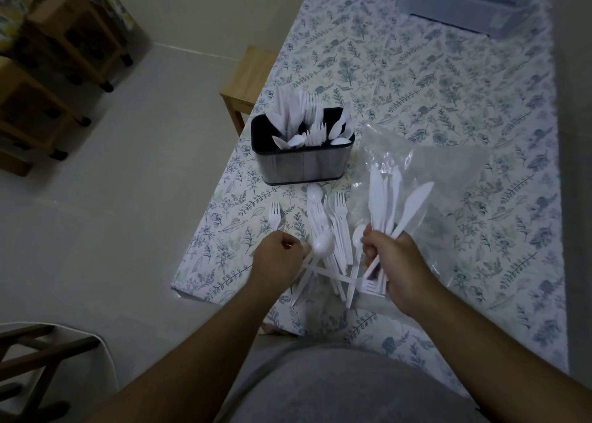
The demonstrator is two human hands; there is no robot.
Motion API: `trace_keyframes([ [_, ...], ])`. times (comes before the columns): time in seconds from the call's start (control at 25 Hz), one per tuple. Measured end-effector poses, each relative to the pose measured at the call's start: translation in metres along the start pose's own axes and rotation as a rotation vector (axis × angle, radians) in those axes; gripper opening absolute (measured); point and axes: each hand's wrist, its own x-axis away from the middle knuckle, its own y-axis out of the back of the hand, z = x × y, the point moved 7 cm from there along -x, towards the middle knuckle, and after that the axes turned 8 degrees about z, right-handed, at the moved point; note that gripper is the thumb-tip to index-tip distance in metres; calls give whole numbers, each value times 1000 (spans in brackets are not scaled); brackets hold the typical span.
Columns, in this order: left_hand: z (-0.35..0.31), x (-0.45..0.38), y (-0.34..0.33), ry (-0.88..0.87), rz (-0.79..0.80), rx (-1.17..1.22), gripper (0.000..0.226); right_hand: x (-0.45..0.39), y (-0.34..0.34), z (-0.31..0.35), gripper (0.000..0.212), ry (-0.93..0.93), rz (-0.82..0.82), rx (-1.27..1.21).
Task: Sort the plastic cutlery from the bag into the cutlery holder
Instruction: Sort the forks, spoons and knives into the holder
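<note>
Both forearms reach in from the bottom of the shot, angled up toward the near edge of the table [432, 79] with the leafy-print cloth. The right hand [392, 262] is turned knuckles-up with its fingers curled tight around a bunch of white plastic knives [389, 198], the blades fanning upward and away over the clear plastic bag [448, 172] (which lies crumpled flat on the cloth, just right of the holder). A few handle ends and what looks like a fork head poke out below that fist.

The left hand [277, 257] sits lower left, wrist bent, fingers curled in a loose fist over the edge of the loose cutlery pile [330, 240]. It seems to be pinching a fork [274, 213] by the handle, tines pointing away, though the grip itself is hidden behind the knuckles so I can't tell for sure.

The pile is a mix of forks and spoons lying between the two hands. The black cutlery holder [302, 161] stands just beyond the pile, already stuffed with knives, forks and spoons. A clear storage box [464, 9] sits at the far end of the table, and a wooden stool [250, 79] is tucked at its left side.
</note>
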Motion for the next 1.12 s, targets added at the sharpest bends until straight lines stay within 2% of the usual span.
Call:
trace_keyframes([
  [0.08,-3,-4,-4,-20,35,-74,10,4,1,-9,5,6,24,141],
  [0.16,-19,1,-17,-87,95,33,13,7,-7,-14,8,2,126,209],
  [0.24,-44,16,-28,-253,115,138,10,11,-16,-13,18,-11,213,228],
  [0.28,-58,27,-29,-389,76,96,9,12,-21,-10,21,-2,240,260],
  [0.4,-96,56,-41,-858,-103,-388,37,15,-31,0,21,48,273,428],
  [0.44,-102,56,-47,-938,-152,-520,43,16,-33,3,23,64,264,441],
  [0.48,-105,52,-49,-964,-188,-582,43,15,-33,2,24,77,259,447],
  [0.56,-104,47,-50,-995,-197,-549,35,16,-31,0,19,70,244,467],
  [0.68,-95,55,-49,-1067,-59,-397,31,15,-25,-4,19,0,213,410],
  [0.72,-91,56,-43,-1021,-60,-313,32,13,-22,-8,18,-30,210,365],
  [0.76,-84,52,-30,-902,-95,-206,31,13,-20,-10,21,-55,197,317],
  [0.84,-57,23,-7,-521,-126,-36,26,11,-12,-15,32,-83,162,250],
  [0.92,-21,-6,4,-195,-73,-86,14,8,-5,-20,35,-82,133,235],
  [1.0,-5,-20,5,-94,-20,-169,9,6,-3,-20,34,-66,130,271],
  [1.12,-14,-24,-8,-108,17,-255,21,4,-3,-20,30,-48,126,279],
])
